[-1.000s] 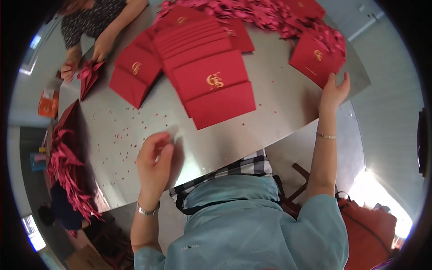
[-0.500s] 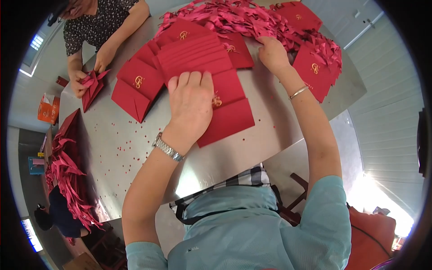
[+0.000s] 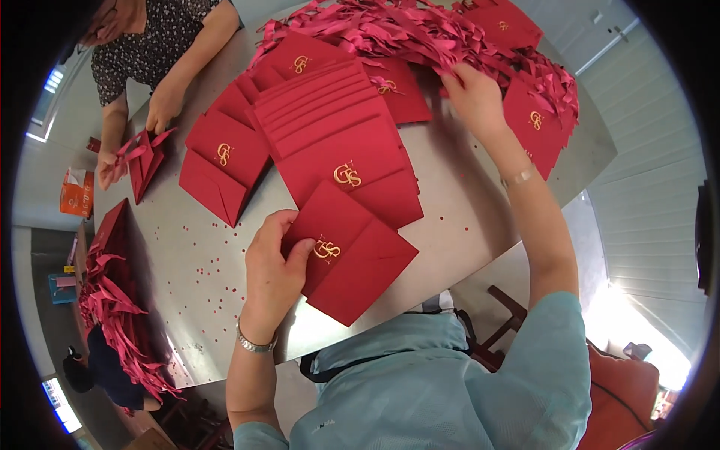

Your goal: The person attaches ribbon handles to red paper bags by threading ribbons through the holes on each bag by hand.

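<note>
Here was the left hand point(image 3: 276, 274), right in front of me, pinching a flat red bag point(image 3: 367, 262) by its left side: thumb point(image 3: 302, 251) laid flat on the front, just at the gold monogram point(image 3: 328, 248), the other fingers curled round behind and mostly hidden. A light hold, I judged, chosen to keep the printed face up and the rest of the bag clear. The bag slanted off to the right of those fingers, its upper part overlapping the fanned stack point(image 3: 330, 142); whether its low corner met the table point(image 3: 187, 247), I couldn't tell. And the right hand point(image 3: 480, 105)? Stretched well away from that bag, fingers bunched together at the near fringe of the pink ribbons point(image 3: 360, 34), a scrap of pink just below the tips (too blurred to say whether they truly had it pinched). The stack lay stepped, each edge showing, probably so one bag would slide free without dragging its neighbours; the ribbons were heaped along the far side, presumably for easy reach. Farther right sat a ribbon-draped pile point(image 3: 534, 124); leftward, more bags point(image 3: 225, 154) leaned, and beyond them a co-worker's hands point(image 3: 163, 109) were busy at a ribboned bag point(image 3: 144, 169).
</note>
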{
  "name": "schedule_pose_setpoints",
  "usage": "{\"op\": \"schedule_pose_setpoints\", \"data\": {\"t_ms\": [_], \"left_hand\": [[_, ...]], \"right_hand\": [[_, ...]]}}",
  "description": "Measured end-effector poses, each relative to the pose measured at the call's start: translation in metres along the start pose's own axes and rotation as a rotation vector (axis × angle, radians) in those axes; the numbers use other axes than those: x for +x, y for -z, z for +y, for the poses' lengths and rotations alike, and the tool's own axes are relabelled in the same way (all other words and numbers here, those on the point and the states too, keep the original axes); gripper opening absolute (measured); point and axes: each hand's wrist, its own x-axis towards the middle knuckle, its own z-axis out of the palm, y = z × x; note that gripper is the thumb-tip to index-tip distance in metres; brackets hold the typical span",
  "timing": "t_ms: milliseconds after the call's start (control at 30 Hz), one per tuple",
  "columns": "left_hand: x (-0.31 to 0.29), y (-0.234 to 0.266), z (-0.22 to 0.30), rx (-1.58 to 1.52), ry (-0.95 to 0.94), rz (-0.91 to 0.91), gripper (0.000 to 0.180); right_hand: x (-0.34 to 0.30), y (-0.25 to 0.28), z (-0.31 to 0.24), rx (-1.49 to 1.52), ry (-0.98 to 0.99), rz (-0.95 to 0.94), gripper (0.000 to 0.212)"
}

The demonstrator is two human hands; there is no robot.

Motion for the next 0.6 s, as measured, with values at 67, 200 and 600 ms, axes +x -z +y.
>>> {"op": "schedule_pose_setpoints", "data": {"t_ms": [67,200,600], "left_hand": [[0.0,-0.001,0.0,-0.079,0.011,-0.008,0.035],[-0.006,-0.001,0.002,-0.128,-0.06,0.046,0.033],[-0.004,0.007,0.001,-0.129,-0.076,0.072,0.03]], "right_hand": [[-0.034,0.025,-0.005,-0.101,-0.073,-0.11,0.026],[-0.074,0.047,-0.02,-0.076,0.0,-0.094,0.02],[-0.129,0.094,-0.142,1.247,-0.548,-0.751,0.03]]}}
